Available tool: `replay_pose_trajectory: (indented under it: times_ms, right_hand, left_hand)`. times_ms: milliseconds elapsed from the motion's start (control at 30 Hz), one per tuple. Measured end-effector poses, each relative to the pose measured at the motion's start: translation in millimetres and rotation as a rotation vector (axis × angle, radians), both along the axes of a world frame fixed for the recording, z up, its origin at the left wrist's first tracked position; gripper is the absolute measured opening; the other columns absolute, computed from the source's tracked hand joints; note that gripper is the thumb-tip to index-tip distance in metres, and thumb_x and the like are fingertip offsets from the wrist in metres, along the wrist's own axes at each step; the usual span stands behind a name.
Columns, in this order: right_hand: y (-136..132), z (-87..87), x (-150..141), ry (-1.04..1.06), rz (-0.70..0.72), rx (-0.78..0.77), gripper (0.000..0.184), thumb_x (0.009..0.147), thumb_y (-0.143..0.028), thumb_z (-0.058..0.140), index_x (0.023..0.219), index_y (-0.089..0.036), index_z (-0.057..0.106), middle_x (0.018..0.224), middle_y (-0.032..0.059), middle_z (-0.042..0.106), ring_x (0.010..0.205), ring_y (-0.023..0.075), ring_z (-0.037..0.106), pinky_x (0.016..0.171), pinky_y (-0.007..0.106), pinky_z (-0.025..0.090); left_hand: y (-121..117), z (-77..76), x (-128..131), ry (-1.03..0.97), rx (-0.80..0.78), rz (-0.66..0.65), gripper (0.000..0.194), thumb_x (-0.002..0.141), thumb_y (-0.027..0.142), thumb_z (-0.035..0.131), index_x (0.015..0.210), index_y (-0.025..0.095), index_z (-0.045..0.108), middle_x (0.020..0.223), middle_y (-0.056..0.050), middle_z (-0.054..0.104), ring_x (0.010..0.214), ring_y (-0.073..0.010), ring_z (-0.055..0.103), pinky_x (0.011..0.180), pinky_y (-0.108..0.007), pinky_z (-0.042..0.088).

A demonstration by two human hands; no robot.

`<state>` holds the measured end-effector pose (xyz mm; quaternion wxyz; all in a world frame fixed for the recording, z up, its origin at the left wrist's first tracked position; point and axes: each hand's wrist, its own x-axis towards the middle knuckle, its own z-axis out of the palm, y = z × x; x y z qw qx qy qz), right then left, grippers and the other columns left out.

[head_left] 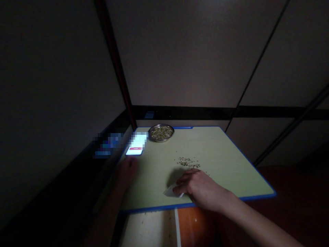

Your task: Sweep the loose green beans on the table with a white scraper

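Hands well apart. Right hand (192, 185) is pinched on a thin white flat sheet (169, 192), near side of the pale green, blue-edged tabletop (218, 147). Left hand (128, 167) is in shadow at the tabletop's left edge; can't tell if its fingers are open or closed. Round shiny metal dish (161, 141), far left of tabletop, holds greenish grains (161, 132). Lit flat phone (135, 151) lies along tabletop's left edge. Small loose greenish-brown grains (189, 162) are scattered around tabletop's middle.
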<state>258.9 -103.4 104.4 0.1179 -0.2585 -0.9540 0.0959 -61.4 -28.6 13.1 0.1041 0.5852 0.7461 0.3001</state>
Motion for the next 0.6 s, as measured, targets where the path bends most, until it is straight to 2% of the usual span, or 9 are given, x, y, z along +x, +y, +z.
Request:
replay_pose_trajectory:
  times_ms: [167, 367, 467, 600]
  right_hand:
    - [-14, -5.0, 14, 0.024, -0.069, -0.036, 0.024, 0.091, -0.012, 0.053, 0.092, -0.026, 0.074, 0.083, 0.0004, 0.067, 0.088, 0.0163, 0.059, 0.082, 0.032, 0.041]
    - [-29, -7.8, 40, -0.026, -0.173, 0.012, 0.021, 0.091, -0.013, 0.054, 0.085, -0.022, 0.072, 0.082, 0.0021, 0.067, 0.086, 0.0173, 0.058, 0.082, 0.034, 0.04]
    - [-32, -6.6, 48, -0.047, -0.199, 0.017, 0.021, 0.092, -0.014, 0.053, 0.087, -0.022, 0.072, 0.086, 0.0027, 0.068, 0.089, 0.0182, 0.06, 0.083, 0.034, 0.041]
    - [-31, 7.0, 59, 0.011, -0.278, -0.001, 0.026, 0.092, -0.011, 0.048, 0.097, -0.023, 0.071, 0.09, 0.0034, 0.069, 0.091, 0.0188, 0.061, 0.083, 0.034, 0.042]
  left_hand:
    - [3, -4.6, -2, -0.01, 0.008, -0.003, 0.034, 0.09, 0.042, 0.038, 0.093, 0.02, 0.063, 0.092, -0.01, 0.073, 0.089, -0.0236, 0.067, 0.074, -0.029, 0.048]
    - [5, -8.0, -4, -0.016, 0.021, -0.017, 0.036, 0.089, 0.044, 0.038, 0.095, 0.019, 0.063, 0.092, -0.01, 0.072, 0.086, -0.0231, 0.067, 0.074, -0.029, 0.048]
    - [5, -7.9, -4, 0.011, 0.004, -0.009, 0.036, 0.09, 0.043, 0.037, 0.096, 0.019, 0.064, 0.092, -0.01, 0.072, 0.087, -0.0236, 0.067, 0.073, -0.03, 0.048]
    - [4, -6.1, -3, 0.026, -0.004, -0.013, 0.036, 0.089, 0.043, 0.038, 0.097, 0.02, 0.064, 0.089, -0.009, 0.072, 0.083, -0.0231, 0.067, 0.07, -0.029, 0.047]
